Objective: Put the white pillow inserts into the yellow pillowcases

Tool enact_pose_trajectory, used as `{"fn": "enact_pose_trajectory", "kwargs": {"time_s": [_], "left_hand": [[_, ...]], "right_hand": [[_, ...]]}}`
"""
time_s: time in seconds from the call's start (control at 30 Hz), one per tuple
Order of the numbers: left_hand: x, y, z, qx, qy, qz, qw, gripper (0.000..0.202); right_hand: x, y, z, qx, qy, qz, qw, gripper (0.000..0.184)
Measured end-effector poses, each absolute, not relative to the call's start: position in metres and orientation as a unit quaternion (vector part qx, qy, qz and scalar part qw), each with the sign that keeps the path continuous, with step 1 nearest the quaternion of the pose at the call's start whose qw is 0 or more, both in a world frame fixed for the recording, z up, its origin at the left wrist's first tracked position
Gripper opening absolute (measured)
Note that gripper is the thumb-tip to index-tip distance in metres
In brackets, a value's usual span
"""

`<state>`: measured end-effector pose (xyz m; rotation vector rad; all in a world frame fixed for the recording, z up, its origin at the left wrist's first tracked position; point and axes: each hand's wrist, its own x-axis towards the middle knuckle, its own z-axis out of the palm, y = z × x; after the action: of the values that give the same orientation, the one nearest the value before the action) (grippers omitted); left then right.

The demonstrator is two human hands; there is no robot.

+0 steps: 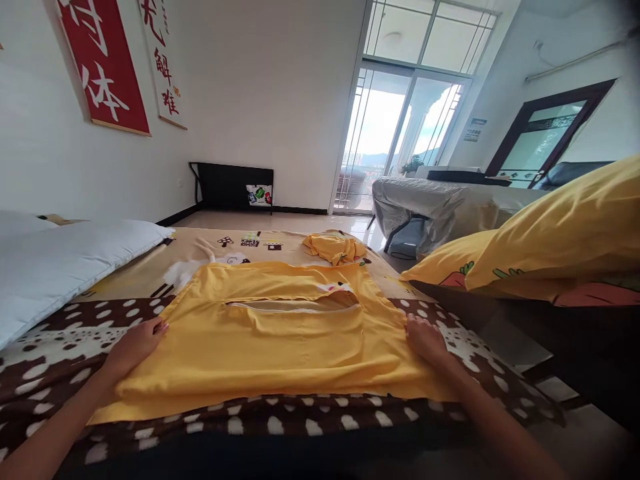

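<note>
A yellow pillowcase [270, 340] lies flat on a brown, white-spotted blanket [60, 340], its open slit facing away from me. My left hand [134, 347] rests on its left edge, fingers stretched out flat. At the right edge my right hand [425, 337] lies on the cloth, fingers curled down on the fabric. A second crumpled yellow cloth [334, 248] sits farther back on the bed.
A white pillow [60, 260] lies at the left. Yellow pillows with a carrot print [550, 247] are stacked at the right. Beyond the bed stand a covered table [440, 203], a black folded frame [233, 187] against the wall and a glass balcony door [395, 133].
</note>
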<state>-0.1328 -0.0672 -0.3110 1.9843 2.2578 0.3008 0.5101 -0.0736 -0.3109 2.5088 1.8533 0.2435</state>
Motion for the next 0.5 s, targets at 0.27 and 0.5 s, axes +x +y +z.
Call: {"fn": "enact_pose_trajectory", "kwargs": {"time_s": [0.27,0.5], "left_hand": [[-0.149,-0.045,-0.324,0.621,0.769,0.109,0.103,0.026],[-0.135,-0.042,-0.311,0.620,0.772,0.107,0.089,0.017]], "right_hand": [[0.514,-0.067,-0.302,0.810,0.584,0.046,-0.016,0.030],[0.491,-0.044,-0.314,0.802,0.595,0.057,-0.016,0.027]]}}
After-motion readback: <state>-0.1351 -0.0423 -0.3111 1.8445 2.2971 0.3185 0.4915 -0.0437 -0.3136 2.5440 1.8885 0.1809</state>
